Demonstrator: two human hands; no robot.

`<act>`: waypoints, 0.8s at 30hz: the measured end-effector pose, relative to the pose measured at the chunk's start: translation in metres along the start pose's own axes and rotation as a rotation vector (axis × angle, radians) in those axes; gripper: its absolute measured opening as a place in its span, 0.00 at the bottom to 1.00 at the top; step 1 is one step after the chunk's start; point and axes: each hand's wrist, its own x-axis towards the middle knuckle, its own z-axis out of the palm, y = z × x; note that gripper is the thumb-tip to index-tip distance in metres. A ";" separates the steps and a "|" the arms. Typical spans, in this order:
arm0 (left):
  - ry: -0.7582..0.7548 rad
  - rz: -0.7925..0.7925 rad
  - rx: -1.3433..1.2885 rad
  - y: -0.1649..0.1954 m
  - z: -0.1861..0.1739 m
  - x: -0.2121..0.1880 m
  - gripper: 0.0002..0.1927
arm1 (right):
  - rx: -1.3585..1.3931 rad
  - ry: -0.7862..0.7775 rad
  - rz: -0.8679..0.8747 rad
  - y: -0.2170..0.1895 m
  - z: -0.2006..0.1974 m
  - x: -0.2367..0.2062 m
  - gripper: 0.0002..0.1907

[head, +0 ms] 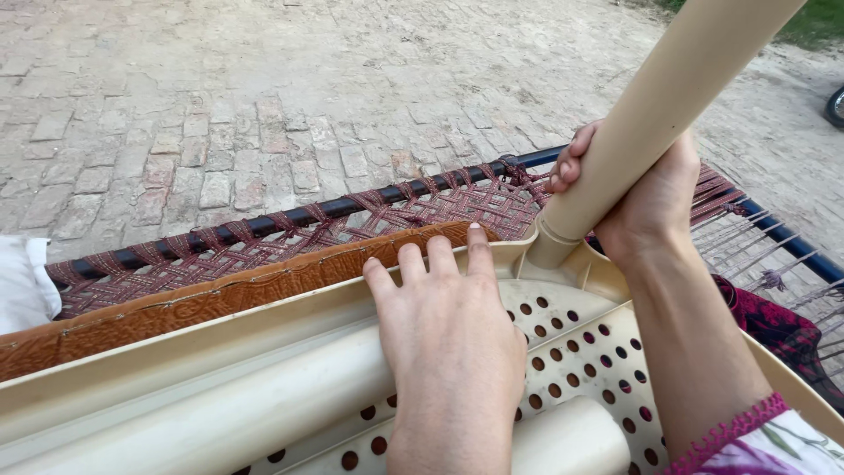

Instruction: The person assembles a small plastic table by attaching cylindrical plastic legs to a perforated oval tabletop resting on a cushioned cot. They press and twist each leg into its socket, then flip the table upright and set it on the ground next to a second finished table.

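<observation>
Our left hand [448, 334] lies flat and unclenched on the cream perforated tray [580, 352], fingertips at its far rim. Just beyond, at the tray's far corner, our right hand [646, 198] grips the cream tube [668, 105] standing in its socket. Behind lies the woven cot [290, 230].

An outdoor yard or lane beside a home is shown. The ground is paved with worn, dusty bricks [264, 114], a strip of grass [813, 22] is seen at the far edge, and a woven rope cot [422, 207] with a dark metal frame is set on the paving.
</observation>
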 end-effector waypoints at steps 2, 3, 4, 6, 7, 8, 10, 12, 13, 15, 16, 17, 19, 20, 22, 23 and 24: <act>0.050 0.003 -0.010 0.000 0.001 0.000 0.39 | 0.045 0.135 -0.004 0.010 0.002 0.004 0.31; 0.075 0.006 -0.017 -0.001 0.001 0.000 0.37 | 0.034 0.254 -0.022 0.015 0.005 0.005 0.34; 0.060 0.006 -0.019 0.000 0.002 0.000 0.38 | 0.023 0.373 -0.041 0.019 0.009 0.006 0.37; 0.039 0.006 -0.021 0.000 0.003 0.000 0.39 | 0.007 0.490 -0.085 0.022 0.018 0.004 0.37; 0.053 0.005 -0.021 0.000 0.003 0.001 0.39 | 0.000 0.489 -0.103 0.021 0.021 0.001 0.33; 0.068 0.007 -0.021 0.000 0.003 0.001 0.39 | -0.007 0.489 -0.123 0.018 0.023 -0.002 0.30; 0.086 0.008 -0.022 0.000 0.004 0.001 0.38 | -0.059 0.252 -0.072 0.008 0.021 -0.004 0.33; 0.095 0.007 -0.017 0.000 0.004 0.001 0.36 | -0.089 0.032 0.022 -0.003 0.008 -0.004 0.33; 0.093 0.011 -0.018 -0.001 0.003 0.001 0.36 | -0.092 -0.078 0.080 -0.008 0.000 0.002 0.32; 0.079 0.016 -0.035 -0.001 0.003 0.001 0.37 | -0.129 -0.238 0.184 -0.008 -0.014 0.017 0.32; 0.083 0.015 -0.034 -0.001 0.003 0.001 0.37 | -0.164 -0.287 0.230 -0.006 -0.021 0.024 0.33; 0.090 0.013 -0.031 -0.001 0.003 0.001 0.38 | -0.196 -0.338 0.273 -0.003 -0.026 0.029 0.33; 0.089 0.014 -0.019 -0.002 0.003 0.001 0.38 | 0.008 -0.365 0.217 0.006 -0.032 0.032 0.33; 0.074 0.017 -0.015 -0.002 0.004 0.000 0.38 | 0.110 -0.373 0.188 0.010 -0.031 0.030 0.32; 0.071 0.020 -0.011 -0.002 0.004 -0.001 0.38 | 0.023 -0.033 0.146 0.015 -0.022 0.023 0.32; 0.083 0.020 -0.014 -0.002 0.004 -0.001 0.38 | -0.020 0.138 0.120 0.018 -0.013 0.018 0.32; 0.094 0.019 -0.018 -0.002 0.004 -0.002 0.38 | -0.038 0.255 0.072 0.021 -0.003 0.013 0.31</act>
